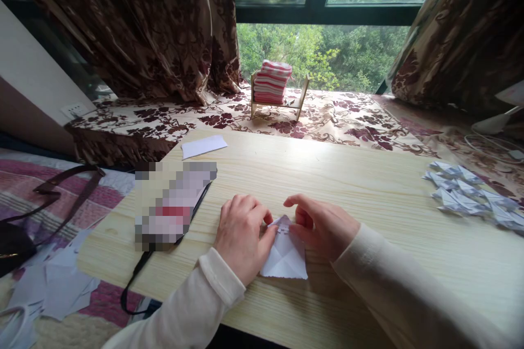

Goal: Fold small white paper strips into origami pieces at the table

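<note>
A small white sheet of paper [284, 262] lies on the wooden table, creased across and folded to a point at its far end. My left hand [245, 234] rests at its left side, thumb and index finger pinching the folded edge. From the right, my right hand [321, 223] touches the paper near the point with its thumb; its index finger is bent above and the other fingers are curled. Both hands are closed on the paper around the folded tip. The thumbs hide part of the fold.
A phone-like blurred object with a black strap [139, 272] lies left. A white paper strip [203, 146] is at the table's far edge. Folded paper pieces [466, 191] pile at the right. Loose papers [57, 283] lie on the bed. Folded pink-striped cloths [271, 84] sit on the sill.
</note>
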Action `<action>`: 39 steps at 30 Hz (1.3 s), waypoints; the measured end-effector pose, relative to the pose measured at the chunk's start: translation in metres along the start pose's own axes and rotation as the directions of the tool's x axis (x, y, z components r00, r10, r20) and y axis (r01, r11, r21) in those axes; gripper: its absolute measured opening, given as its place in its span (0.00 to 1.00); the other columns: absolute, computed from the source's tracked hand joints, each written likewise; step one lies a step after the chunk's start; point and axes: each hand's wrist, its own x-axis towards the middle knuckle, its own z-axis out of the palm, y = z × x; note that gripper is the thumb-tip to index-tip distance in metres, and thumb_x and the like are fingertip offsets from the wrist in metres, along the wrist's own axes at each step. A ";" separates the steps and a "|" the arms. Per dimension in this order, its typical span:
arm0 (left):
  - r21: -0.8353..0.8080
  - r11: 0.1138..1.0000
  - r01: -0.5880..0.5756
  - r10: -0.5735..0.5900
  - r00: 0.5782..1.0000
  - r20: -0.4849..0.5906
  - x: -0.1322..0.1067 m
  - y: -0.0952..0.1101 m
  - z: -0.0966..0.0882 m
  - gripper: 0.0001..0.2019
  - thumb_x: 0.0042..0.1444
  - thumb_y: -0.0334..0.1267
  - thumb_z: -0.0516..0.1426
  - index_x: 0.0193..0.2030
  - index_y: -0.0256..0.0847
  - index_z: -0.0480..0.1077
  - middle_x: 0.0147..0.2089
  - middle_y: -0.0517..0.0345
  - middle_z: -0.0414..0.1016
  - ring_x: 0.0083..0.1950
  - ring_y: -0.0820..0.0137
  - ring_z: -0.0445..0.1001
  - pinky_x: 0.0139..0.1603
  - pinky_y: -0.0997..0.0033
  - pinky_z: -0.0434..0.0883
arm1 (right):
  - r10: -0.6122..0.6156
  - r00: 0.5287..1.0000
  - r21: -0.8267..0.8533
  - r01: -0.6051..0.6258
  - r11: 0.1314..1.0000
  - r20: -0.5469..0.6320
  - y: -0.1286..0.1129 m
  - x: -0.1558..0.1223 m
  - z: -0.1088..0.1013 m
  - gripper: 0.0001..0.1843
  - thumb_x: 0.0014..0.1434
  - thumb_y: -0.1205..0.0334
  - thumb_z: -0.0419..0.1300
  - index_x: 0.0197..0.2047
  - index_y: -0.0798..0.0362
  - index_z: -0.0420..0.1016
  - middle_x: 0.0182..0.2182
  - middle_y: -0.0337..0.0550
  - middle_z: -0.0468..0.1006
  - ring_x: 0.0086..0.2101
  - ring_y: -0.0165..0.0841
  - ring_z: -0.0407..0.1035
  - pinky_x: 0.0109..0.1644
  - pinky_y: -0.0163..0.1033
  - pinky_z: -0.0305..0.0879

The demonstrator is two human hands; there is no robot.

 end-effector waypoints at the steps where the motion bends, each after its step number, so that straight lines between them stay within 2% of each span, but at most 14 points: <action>1: -0.003 1.000 0.001 -0.001 1.000 0.007 0.000 0.000 -0.001 0.02 0.52 0.33 0.58 0.29 0.40 0.69 0.35 0.57 0.70 0.44 0.62 0.66 0.47 0.58 0.63 | 0.011 1.000 0.000 -0.011 1.000 0.027 -0.001 0.003 -0.002 0.18 0.46 0.74 0.57 0.42 0.54 0.70 0.20 0.30 0.68 0.20 0.25 0.59 0.25 0.30 0.54; 6: -0.048 0.999 -0.008 0.009 1.000 0.014 -0.003 0.000 -0.002 0.03 0.50 0.30 0.59 0.29 0.40 0.69 0.37 0.57 0.70 0.45 0.63 0.66 0.49 0.58 0.62 | 0.036 0.997 0.023 -0.038 0.999 0.071 -0.005 0.012 -0.006 0.08 0.44 0.74 0.59 0.29 0.53 0.72 0.16 0.30 0.65 0.18 0.24 0.56 0.22 0.30 0.48; 10: -0.124 0.992 -0.032 0.032 0.999 0.003 -0.010 0.001 -0.002 0.05 0.48 0.27 0.59 0.28 0.40 0.68 0.37 0.58 0.71 0.45 0.65 0.67 0.49 0.60 0.63 | 0.014 0.999 0.113 -0.019 0.993 0.044 -0.005 0.007 -0.002 0.06 0.43 0.73 0.58 0.27 0.54 0.70 0.23 0.34 0.69 0.21 0.24 0.61 0.24 0.30 0.55; 14: -0.225 0.973 -0.051 0.052 0.999 -0.002 -0.016 0.004 -0.003 0.07 0.47 0.24 0.59 0.27 0.40 0.67 0.38 0.60 0.74 0.45 0.66 0.69 0.48 0.62 0.63 | -0.004 1.000 0.238 -0.003 0.971 0.030 -0.004 -0.006 0.001 0.03 0.48 0.71 0.56 0.27 0.54 0.68 0.18 0.32 0.66 0.19 0.24 0.60 0.22 0.29 0.57; 16: -0.282 0.959 -0.023 0.032 0.999 0.026 -0.014 0.008 -0.005 0.08 0.47 0.24 0.58 0.26 0.41 0.68 0.35 0.61 0.75 0.42 0.67 0.70 0.47 0.63 0.65 | -0.009 1.000 0.344 0.013 0.939 -0.015 -0.002 -0.011 0.000 0.02 0.50 0.68 0.56 0.28 0.54 0.68 0.18 0.32 0.65 0.19 0.24 0.59 0.21 0.29 0.56; 19: -0.374 0.926 0.045 -0.012 0.996 0.089 -0.004 0.015 -0.010 0.06 0.47 0.26 0.60 0.26 0.41 0.70 0.30 0.61 0.75 0.37 0.68 0.72 0.43 0.66 0.67 | 0.040 0.986 0.505 0.048 0.862 -0.162 0.005 -0.016 -0.001 0.01 0.53 0.66 0.57 0.29 0.54 0.69 0.20 0.34 0.66 0.20 0.24 0.59 0.21 0.30 0.57; 22: -0.468 0.884 0.023 0.016 0.997 0.078 0.013 0.021 -0.014 0.04 0.49 0.28 0.60 0.26 0.40 0.72 0.30 0.59 0.76 0.37 0.69 0.73 0.42 0.69 0.68 | 0.101 0.951 0.581 0.093 0.809 -0.294 0.012 -0.015 -0.003 0.01 0.54 0.66 0.58 0.32 0.53 0.69 0.22 0.36 0.69 0.22 0.26 0.62 0.23 0.32 0.61; 26: -0.474 0.874 -0.107 0.116 0.993 -0.010 0.035 0.026 -0.013 0.07 0.51 0.26 0.57 0.25 0.38 0.73 0.29 0.58 0.77 0.35 0.69 0.74 0.40 0.69 0.68 | 0.033 0.900 0.522 0.223 0.823 -0.436 0.016 -0.013 -0.011 0.07 0.57 0.70 0.56 0.40 0.51 0.71 0.27 0.39 0.72 0.24 0.26 0.64 0.24 0.32 0.63; 29: -0.409 0.888 -0.210 0.193 0.978 -0.083 0.046 0.028 -0.009 0.07 0.49 0.25 0.58 0.24 0.38 0.73 0.29 0.58 0.77 0.34 0.68 0.73 0.41 0.67 0.68 | -0.055 0.868 0.412 0.289 0.864 -0.493 0.015 -0.013 -0.019 0.10 0.57 0.73 0.55 0.40 0.51 0.71 0.30 0.40 0.72 0.25 0.26 0.64 0.24 0.32 0.62; 31: -0.382 0.886 -0.264 0.233 0.964 -0.127 0.049 0.029 -0.005 0.07 0.49 0.24 0.58 0.24 0.38 0.73 0.29 0.57 0.77 0.33 0.68 0.73 0.40 0.67 0.68 | -0.062 0.855 0.377 0.291 0.880 -0.515 0.014 -0.012 -0.023 0.10 0.57 0.73 0.55 0.40 0.52 0.71 0.31 0.41 0.72 0.25 0.26 0.64 0.24 0.32 0.62; 39: -0.446 0.831 -0.332 0.255 0.941 -0.224 0.044 0.027 0.002 0.06 0.50 0.24 0.57 0.27 0.36 0.73 0.31 0.54 0.75 0.34 0.71 0.75 0.36 0.75 0.71 | -0.079 0.875 0.328 0.261 0.908 -0.478 0.015 -0.010 -0.026 0.04 0.55 0.72 0.58 0.33 0.54 0.70 0.31 0.42 0.73 0.24 0.25 0.65 0.23 0.32 0.60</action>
